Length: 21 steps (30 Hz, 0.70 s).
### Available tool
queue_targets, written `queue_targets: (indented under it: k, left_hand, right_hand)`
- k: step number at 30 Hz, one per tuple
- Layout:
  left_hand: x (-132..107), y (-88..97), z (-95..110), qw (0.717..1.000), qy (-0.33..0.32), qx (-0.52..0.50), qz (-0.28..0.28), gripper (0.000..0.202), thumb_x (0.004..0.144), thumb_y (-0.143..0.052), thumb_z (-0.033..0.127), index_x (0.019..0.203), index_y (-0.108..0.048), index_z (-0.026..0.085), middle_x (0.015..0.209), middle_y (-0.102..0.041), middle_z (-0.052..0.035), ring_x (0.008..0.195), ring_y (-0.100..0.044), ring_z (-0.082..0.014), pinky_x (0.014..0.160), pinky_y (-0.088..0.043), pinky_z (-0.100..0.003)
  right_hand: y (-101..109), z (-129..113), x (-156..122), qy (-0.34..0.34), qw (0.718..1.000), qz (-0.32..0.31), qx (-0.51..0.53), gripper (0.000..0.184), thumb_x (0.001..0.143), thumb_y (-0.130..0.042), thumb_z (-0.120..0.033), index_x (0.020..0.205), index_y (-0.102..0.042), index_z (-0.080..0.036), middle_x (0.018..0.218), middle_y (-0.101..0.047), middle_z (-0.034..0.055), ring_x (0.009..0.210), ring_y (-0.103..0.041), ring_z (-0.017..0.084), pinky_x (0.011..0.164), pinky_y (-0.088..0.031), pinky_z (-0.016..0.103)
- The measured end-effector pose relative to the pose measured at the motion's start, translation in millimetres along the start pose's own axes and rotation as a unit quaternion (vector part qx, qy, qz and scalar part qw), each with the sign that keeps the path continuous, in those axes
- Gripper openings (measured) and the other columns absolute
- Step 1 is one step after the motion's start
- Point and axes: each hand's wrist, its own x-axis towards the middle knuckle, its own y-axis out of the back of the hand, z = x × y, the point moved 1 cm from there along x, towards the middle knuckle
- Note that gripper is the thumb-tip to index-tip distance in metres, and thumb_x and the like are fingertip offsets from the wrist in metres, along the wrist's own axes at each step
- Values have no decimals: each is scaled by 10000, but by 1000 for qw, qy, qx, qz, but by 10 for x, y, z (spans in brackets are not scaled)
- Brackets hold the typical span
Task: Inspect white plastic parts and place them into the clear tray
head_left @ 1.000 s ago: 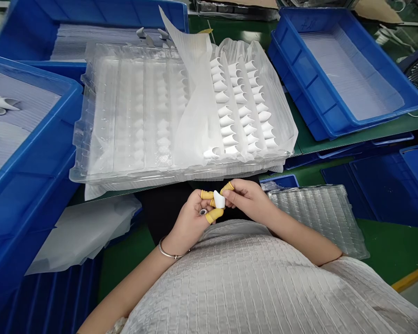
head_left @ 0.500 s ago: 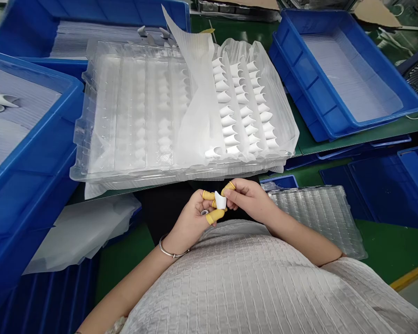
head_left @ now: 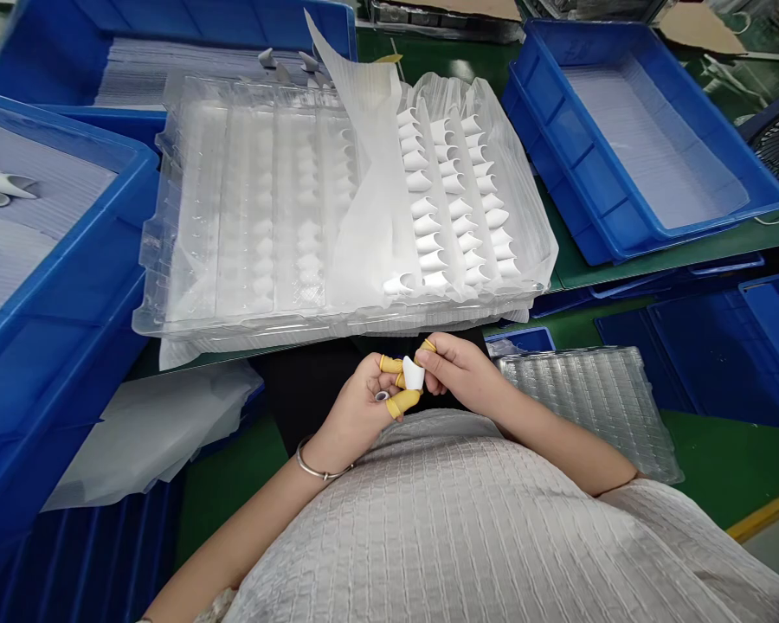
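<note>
Between my two hands, close to my body, is a small white tube-like piece (head_left: 413, 375) with a curved, slanted top edge. My left hand (head_left: 371, 400), with yellow finger cots on its fingertips, is closed on it from the left. From the right, the fingertips of my right hand (head_left: 453, 368), also in yellow finger cots, pinch its edge. A small round end (head_left: 382, 396) shows in my left palm; what it belongs to is mostly hidden. Beyond my hands lies a clear plastic tray (head_left: 247, 327) with rows of similar white pieces (head_left: 456, 208), its left side covered by thin white sheet (head_left: 370, 216).
A blue bin (head_left: 120, 225) stands at the left, with white tubes (head_left: 3, 186) in it. Another blue bin (head_left: 299, 22) is behind the tray, and stacked blue bins (head_left: 597, 173) stand at the right. An empty clear tray (head_left: 590, 398) lies lower, by my right forearm.
Almost nothing differs. Both hands keep the white piece in nearly the same place, and the whole view has shifted very slightly.
</note>
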Motion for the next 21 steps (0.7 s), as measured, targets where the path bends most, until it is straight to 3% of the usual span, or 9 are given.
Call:
queue_targets:
  k: [9,13,17,21]
  left_hand:
    - [23,10,-51,999,-2,-36,-26,275,759,-712,215,876,-465,194,736,-622,46,505,-484,-56,462,-431,-182]
    - [22,30,-33,999,-2,-46,-27,275,749,-714,224,879,-474,193,715,-587,55,511,-472,-60,479,-423,-192]
    - [53,83,-101,996,0,-81,-31,298,754,-695,215,1003,-533,190,815,-584,31,577,-470,-63,538,-403,-201]
    - [133,169,-317,993,18,-118,5,493,637,-696,68,1103,-599,197,895,-568,10,772,-539,-100,719,-417,-231]
  right_hand:
    - [-14,34,4,1,999,-22,47,319,941,-528,-463,771,-466,-201,557,-517,-52,518,-477,106,509,-399,225]
    - [38,-17,-19,37,998,-53,-26,224,918,-599,-380,830,-533,-185,663,-546,-32,596,-488,110,556,-392,236]
    - [192,-421,45,73,988,-75,-111,205,887,-643,-338,786,-563,-177,672,-527,-28,601,-464,106,547,-360,234]
    - [314,-1130,476,113,990,-47,-74,205,859,-665,-345,784,-557,-187,633,-534,-28,565,-485,107,521,-389,227]
